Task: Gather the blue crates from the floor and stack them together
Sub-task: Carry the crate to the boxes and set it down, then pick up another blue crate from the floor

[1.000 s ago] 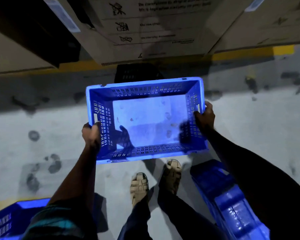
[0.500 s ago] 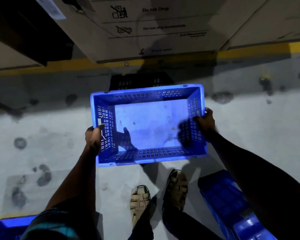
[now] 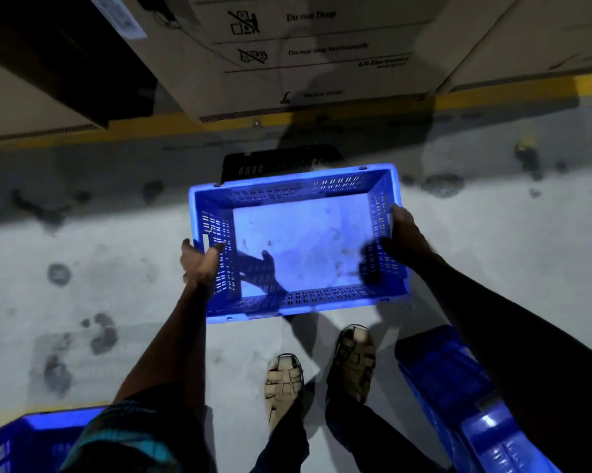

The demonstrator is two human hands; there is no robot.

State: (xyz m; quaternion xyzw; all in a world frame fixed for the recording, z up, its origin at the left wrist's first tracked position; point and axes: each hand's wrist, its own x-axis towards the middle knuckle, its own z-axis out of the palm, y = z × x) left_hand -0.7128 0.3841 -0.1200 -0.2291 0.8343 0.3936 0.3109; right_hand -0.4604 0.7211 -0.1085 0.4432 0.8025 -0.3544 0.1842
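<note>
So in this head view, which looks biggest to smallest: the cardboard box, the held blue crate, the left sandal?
1. Cardboard box, though cut off by the frame.
2. Held blue crate.
3. Left sandal.
The crate is nearer the camera, so it looks enlarged.

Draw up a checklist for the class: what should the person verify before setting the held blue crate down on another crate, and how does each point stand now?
1. Left hand on the held blue crate: ok, thumb hooked over its left wall.
2. Right hand on the right wall: ok, fingers curled over the rim.
3. Crate empty: ok, bare bottom shows.
4. Crate level: cannot tell; the wide-angle view distorts it.
5. Target reachable: ok, a blue crate lies at lower right, another at lower left.
6. Feet out from under the load: not ok, they stand just beneath its near edge.
</note>
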